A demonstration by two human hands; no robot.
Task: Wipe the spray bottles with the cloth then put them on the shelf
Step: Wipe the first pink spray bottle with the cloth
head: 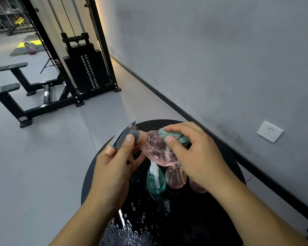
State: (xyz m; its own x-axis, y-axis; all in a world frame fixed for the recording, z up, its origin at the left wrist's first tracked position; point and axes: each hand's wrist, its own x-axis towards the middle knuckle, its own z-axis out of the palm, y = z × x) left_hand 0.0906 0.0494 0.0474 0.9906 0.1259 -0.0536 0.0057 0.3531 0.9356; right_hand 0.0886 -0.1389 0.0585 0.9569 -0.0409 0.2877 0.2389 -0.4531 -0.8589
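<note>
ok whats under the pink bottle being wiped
A teal bottle and another pink bottle stand on the wet black table. The right hand hides most of a third.

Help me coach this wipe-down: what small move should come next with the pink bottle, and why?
Probably draw the cloth down the pink bottle toward its base. The right hand presses the cloth near the neck only, while the left hand grips the sprayer head, and the round black table is wet with droplets.

Pink bottle (156, 150), teal cloth (174, 136), glossy black table (220, 219).
</note>
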